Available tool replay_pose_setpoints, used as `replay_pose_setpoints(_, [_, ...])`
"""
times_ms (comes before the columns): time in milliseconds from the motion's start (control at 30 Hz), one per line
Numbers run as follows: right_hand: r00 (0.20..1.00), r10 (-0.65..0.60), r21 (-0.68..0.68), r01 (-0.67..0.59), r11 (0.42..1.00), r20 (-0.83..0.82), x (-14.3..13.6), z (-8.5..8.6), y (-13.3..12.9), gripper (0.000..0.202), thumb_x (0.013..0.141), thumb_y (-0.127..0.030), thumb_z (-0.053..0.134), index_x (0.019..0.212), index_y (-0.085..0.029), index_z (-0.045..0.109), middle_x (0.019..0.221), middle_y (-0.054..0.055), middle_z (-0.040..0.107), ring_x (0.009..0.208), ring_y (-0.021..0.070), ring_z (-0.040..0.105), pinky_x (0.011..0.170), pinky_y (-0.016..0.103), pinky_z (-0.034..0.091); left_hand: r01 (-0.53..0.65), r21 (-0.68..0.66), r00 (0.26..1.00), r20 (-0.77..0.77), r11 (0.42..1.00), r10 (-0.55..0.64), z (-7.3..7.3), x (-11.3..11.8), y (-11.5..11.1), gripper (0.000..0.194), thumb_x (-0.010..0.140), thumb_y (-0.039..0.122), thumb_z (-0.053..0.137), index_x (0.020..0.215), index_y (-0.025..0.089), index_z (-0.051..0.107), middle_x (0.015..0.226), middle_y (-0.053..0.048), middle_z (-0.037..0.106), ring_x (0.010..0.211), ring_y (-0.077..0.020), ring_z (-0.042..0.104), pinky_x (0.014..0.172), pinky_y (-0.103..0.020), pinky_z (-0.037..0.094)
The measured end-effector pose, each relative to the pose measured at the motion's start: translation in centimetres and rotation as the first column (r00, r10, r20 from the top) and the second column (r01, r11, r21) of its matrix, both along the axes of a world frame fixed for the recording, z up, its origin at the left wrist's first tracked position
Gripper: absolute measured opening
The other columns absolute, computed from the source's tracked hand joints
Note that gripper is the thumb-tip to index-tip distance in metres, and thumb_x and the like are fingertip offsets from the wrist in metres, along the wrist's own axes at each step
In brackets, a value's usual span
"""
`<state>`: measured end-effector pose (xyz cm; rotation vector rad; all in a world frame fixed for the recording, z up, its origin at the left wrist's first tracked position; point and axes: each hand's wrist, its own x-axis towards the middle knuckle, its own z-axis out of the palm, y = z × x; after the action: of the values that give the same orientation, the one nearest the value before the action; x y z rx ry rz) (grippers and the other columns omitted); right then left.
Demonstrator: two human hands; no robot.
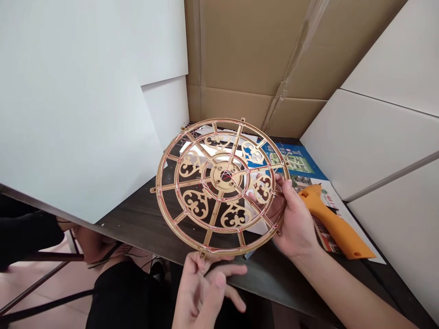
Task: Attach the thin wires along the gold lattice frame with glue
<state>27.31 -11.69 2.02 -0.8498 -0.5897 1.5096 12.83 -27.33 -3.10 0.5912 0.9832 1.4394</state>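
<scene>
A round gold-coloured openwork frame (pixel 214 214) is tilted up above the table, with spokes, rings and scroll ornaments around a hub. Thin red and white wires run along its rings and spokes, and loose ends show at the hub. Gripping the frame's right rim, my right hand (pixel 297 219) has its thumb in front and its fingers partly hidden behind. Below the frame, my left hand (pixel 209 285) has its fingers spread, one bent finger touching the bottom rim beside a small tab.
An orange handheld tool (pixel 332 224) lies on printed sheets at the right of the dark table (pixel 137 210). White panels (pixel 85 91) stand left and right, with cardboard (pixel 240 50) behind. Another person's leg (pixel 91 242) shows at lower left.
</scene>
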Motion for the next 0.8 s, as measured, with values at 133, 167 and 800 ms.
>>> replay_pose_setpoints(133, [0.999,0.040,0.014,-0.039,0.999,-0.014,-0.1,0.5,-0.8,0.026,0.083,-0.049,0.079,0.101,-0.032,0.070,0.113,-0.005,0.077,0.089,0.0182,0.077,0.081,0.035,0.067,-0.135,0.085,0.989,0.075,0.987,0.128,0.8,1.3,1.8,0.025,0.092,0.036,0.074,0.114,0.027,0.066,0.116,-0.006,0.077,0.091,-0.0203,0.076,0.086,-0.035,0.062])
replay_pose_setpoints(167, [0.999,0.049,0.032,-0.048,0.998,-0.004,0.0,0.6,-1.0,0.028,0.083,-0.050,0.079,0.102,-0.032,0.070,0.114,-0.004,0.076,0.089,0.0194,0.077,0.082,0.037,0.067,-0.143,0.076,0.986,0.098,0.987,0.135,1.2,1.7,2.3,0.024,0.091,0.035,0.075,0.113,0.026,0.069,0.114,-0.006,0.078,0.097,-0.0222,0.076,0.086,-0.034,0.062])
replay_pose_setpoints(800, [0.473,-0.411,0.529,-0.144,0.836,0.779,2.5,0.8,-0.3,0.051,0.092,-0.046,0.068,0.138,-0.029,0.052,0.141,0.009,0.057,0.128,0.0276,0.056,0.103,0.047,0.051,-0.281,0.022,0.938,0.218,0.959,0.270,2.9,2.3,4.7,0.018,0.084,0.032,0.082,0.101,0.024,0.080,0.097,-0.003,0.079,0.091,-0.0206,0.077,0.092,-0.034,0.063])
